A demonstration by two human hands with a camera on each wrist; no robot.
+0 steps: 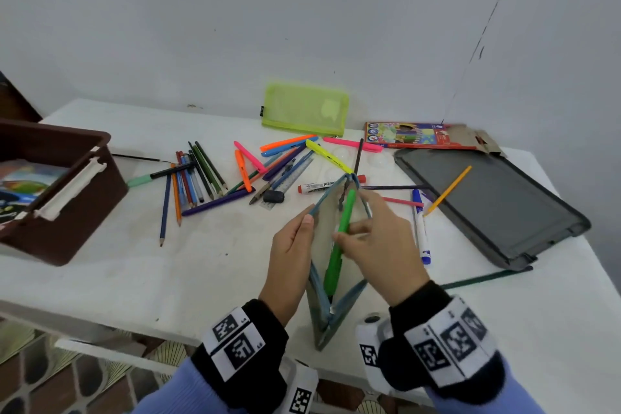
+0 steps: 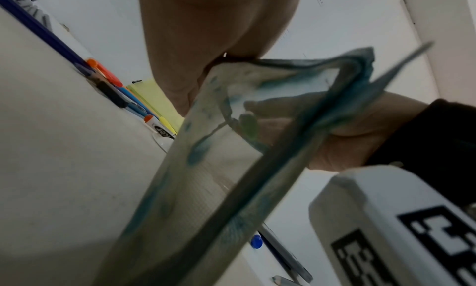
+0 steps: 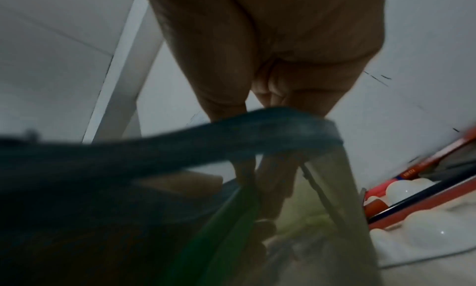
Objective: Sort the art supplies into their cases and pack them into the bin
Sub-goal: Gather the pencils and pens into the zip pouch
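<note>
The left hand (image 1: pixel 291 247) is pinching the left rim of a blue-trimmed mesh pouch (image 1: pixel 331 276), holding its mouth open in the lower centre of the head view. The right hand (image 1: pixel 379 242) is gripping a green marker (image 1: pixel 339 242) between thumb and fingers while its other fingers are curling over the pouch's right rim; the marker's lower end is sitting inside the pouch, hidden past the zipper. Both wrist views are showing little beyond blurred fabric and palm, so finer finger placement is hard to make out.

On the white desk (image 1: pixel 208 265), loose coloured pencils (image 1: pixel 195 181) and highlighters (image 1: pixel 268 158) are lying in the middle of the frame. A lime mesh case (image 1: pixel 304 109) is leaning by the wall at upper centre, a coloured pencil box (image 1: pixel 420 134) is lying to its right, and a grey tablet (image 1: pixel 490 202) is carrying a yellow pencil (image 1: pixel 448 190) at the right. The brown bin (image 1: pixel 60 191) at the left edge is being cut off; its contents are unclear.
</note>
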